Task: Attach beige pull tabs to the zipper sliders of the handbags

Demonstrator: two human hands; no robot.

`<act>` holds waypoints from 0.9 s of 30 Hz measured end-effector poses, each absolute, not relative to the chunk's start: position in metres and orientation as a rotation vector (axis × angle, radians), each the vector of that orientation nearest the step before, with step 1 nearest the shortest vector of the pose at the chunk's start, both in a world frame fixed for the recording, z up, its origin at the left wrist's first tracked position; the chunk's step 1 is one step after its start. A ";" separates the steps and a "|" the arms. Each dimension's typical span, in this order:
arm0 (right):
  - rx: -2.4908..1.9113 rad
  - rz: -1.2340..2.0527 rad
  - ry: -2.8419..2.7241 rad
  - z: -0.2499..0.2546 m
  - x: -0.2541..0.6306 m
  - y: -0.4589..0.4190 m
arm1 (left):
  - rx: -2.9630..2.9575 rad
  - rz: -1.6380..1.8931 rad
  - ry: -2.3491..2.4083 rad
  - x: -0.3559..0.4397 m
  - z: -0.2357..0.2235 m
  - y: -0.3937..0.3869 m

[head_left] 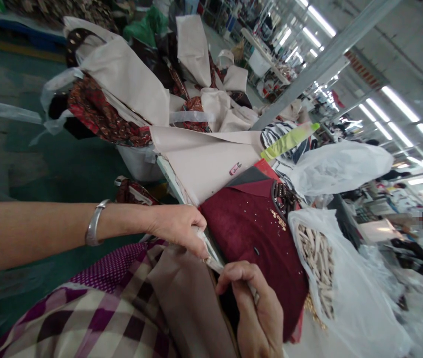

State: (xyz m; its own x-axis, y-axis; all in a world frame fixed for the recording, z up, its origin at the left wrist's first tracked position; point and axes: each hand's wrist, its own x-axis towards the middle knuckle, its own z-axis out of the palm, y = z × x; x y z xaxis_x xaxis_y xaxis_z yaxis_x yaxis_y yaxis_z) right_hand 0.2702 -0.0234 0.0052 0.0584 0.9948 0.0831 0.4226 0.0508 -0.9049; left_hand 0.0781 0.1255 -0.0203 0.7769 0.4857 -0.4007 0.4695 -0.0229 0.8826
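A taupe leather-like piece (187, 293) with a dark opening along its right edge lies over my lap, against the table's edge. My left hand (181, 228), a silver bracelet on its wrist, is closed in a pinch on a whitish strip (213, 258) at the upper end of this piece. A tiny gold-coloured bit shows at the fingertips. Lower right, my right hand (252, 303) has its fingers curled over the strip and the edge of the piece. What lies inside those fingers is hidden. Just beyond both hands is a dark red cloth (256, 243) on the table.
Small gold rings (278, 219) are scattered on the red cloth. Right of it, a plastic bag (356, 283) holds beige strips (317, 263). A large pale sheet (207, 159) covers the table's far part. Behind are piled cream bags (122, 74); a metal post (326, 59) slants across.
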 end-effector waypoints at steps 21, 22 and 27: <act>-1.786 0.839 -1.239 -0.003 0.332 -0.055 | 1.628 0.193 0.812 0.066 -0.018 0.142; -1.846 0.796 -1.323 -0.003 0.331 -0.059 | 1.644 0.177 0.826 0.066 -0.016 0.145; -2.121 0.361 -1.776 -0.013 0.323 -0.064 | 1.952 0.138 0.980 0.079 -0.010 0.143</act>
State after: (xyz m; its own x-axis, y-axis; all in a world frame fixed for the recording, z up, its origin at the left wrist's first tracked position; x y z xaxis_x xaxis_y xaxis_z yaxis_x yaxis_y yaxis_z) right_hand 0.3233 -0.0637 -0.0134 0.1820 0.9829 0.0292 0.8936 -0.1530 -0.4219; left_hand 0.0785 0.1433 -0.0102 0.6770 0.6823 -0.2759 0.5792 -0.2626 0.7717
